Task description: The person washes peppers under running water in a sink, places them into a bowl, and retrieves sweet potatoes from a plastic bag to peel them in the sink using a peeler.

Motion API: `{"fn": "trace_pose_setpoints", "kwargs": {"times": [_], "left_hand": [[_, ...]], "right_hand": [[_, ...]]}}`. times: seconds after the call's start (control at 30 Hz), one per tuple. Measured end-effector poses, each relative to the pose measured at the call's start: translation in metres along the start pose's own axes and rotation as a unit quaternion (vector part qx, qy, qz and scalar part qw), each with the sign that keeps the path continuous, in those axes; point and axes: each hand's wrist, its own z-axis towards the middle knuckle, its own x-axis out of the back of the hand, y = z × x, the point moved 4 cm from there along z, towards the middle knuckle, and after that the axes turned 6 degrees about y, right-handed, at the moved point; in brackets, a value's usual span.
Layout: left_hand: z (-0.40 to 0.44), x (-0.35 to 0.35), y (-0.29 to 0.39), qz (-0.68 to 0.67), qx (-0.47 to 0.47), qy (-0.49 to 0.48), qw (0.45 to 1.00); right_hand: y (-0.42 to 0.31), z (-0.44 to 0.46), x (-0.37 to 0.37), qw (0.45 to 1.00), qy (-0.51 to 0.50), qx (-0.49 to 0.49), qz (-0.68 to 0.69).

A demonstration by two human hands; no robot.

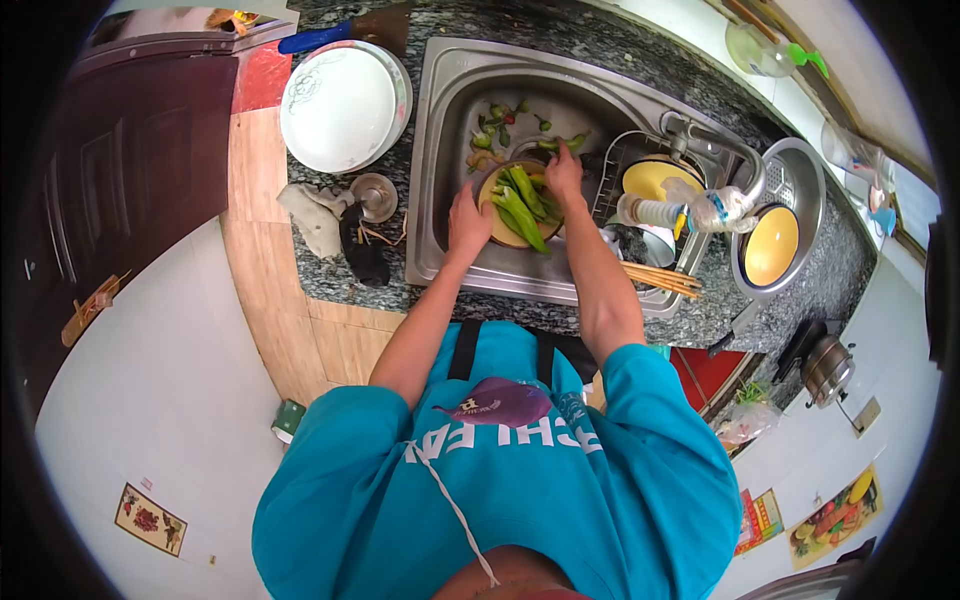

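Note:
A yellow bowl with a dark rim sits in the steel sink, holding several long green peppers. Around its left side curls my left hand, gripping the rim. My right hand is closed at the bowl's upper right rim, fingertips close to a loose green pepper piece. Pepper stem scraps and small red bits lie on the sink floor beyond the bowl. Part of each hand's grip is hidden.
White plates are stacked left of the sink, near a cleaver and a grey cloth. To the right stand a wire rack, the faucet, chopsticks and a steel basin with a yellow bowl.

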Motion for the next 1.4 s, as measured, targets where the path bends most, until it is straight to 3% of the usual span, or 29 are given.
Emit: {"fn": "trace_pose_setpoints", "kwargs": {"times": [0.07, 0.17, 0.2, 0.23, 0.33, 0.4, 0.5, 0.63, 0.8, 0.9, 0.97, 1.03, 1.1, 1.17, 1.2, 1.23, 1.3, 1.37, 1.4], "left_hand": [[-0.002, 0.003, 0.003, -0.022, 0.001, -0.004, 1.000], [-0.007, 0.003, -0.002, -0.033, -0.008, -0.002, 0.999], [-0.008, 0.008, 0.004, -0.027, -0.043, 0.025, 0.998], [-0.010, 0.012, 0.009, -0.022, -0.079, 0.053, 0.995], [-0.012, 0.019, 0.019, -0.051, -0.053, 0.047, 0.996], [-0.012, 0.019, 0.024, -0.055, -0.070, 0.043, 0.995], [-0.015, 0.026, 0.025, -0.061, -0.066, 0.029, 0.996], [-0.020, 0.025, 0.029, -0.080, -0.036, 0.001, 0.996], [-0.017, 0.019, 0.026, -0.072, -0.073, 0.021, 0.994], [-0.009, 0.021, 0.031, -0.077, -0.092, 0.041, 0.992], [-0.011, 0.027, 0.036, -0.080, -0.098, 0.046, 0.991], [-0.005, 0.036, 0.051, -0.123, -0.059, 0.014, 0.991], [0.004, 0.026, 0.051, -0.181, -0.030, -0.034, 0.982], [0.009, 0.015, 0.060, -0.370, -0.056, -0.086, 0.923], [0.009, 0.010, 0.065, -0.420, -0.049, -0.158, 0.892], [0.012, 0.008, 0.059, -0.421, -0.055, -0.160, 0.891], [0.010, 0.001, 0.049, -0.218, -0.117, -0.240, 0.939], [-0.006, 0.027, 0.071, -0.178, -0.118, -0.217, 0.953], [-0.009, 0.030, 0.071, -0.132, -0.124, -0.181, 0.967]], "right_hand": [[0.011, 0.013, -0.011, 0.995, 0.050, 0.045, 0.077], [0.001, 0.006, 0.010, 0.996, 0.066, 0.018, 0.056], [-0.003, 0.000, 0.018, 0.985, 0.136, 0.030, 0.104], [-0.006, -0.003, 0.023, 0.984, 0.139, 0.032, 0.105], [-0.017, -0.015, 0.033, 0.980, 0.139, 0.114, 0.081], [-0.016, -0.013, 0.025, 0.990, 0.114, 0.082, -0.001], [-0.005, 0.000, 0.001, 0.994, 0.026, 0.070, 0.083], [-0.016, -0.001, 0.007, 0.996, 0.080, 0.046, -0.010], [-0.002, 0.022, -0.001, 0.998, -0.004, 0.052, 0.028], [-0.006, 0.015, 0.014, 0.992, 0.041, 0.062, 0.105], [-0.041, -0.007, 0.050, 0.952, 0.182, 0.186, 0.160], [-0.069, -0.033, 0.077, 0.939, 0.219, 0.223, 0.143], [-0.085, -0.060, 0.081, 0.950, 0.090, 0.251, 0.165], [-0.098, -0.096, 0.080, 0.941, -0.003, 0.206, 0.270], [-0.095, -0.110, 0.077, 0.941, 0.003, 0.207, 0.269], [-0.089, -0.122, 0.071, 0.932, 0.008, 0.165, 0.323], [-0.080, -0.139, 0.071, 0.917, 0.013, 0.126, 0.379], [-0.079, -0.156, 0.076, 0.912, -0.061, 0.165, 0.371], [-0.078, -0.162, 0.081, 0.910, -0.050, 0.154, 0.383]]}}
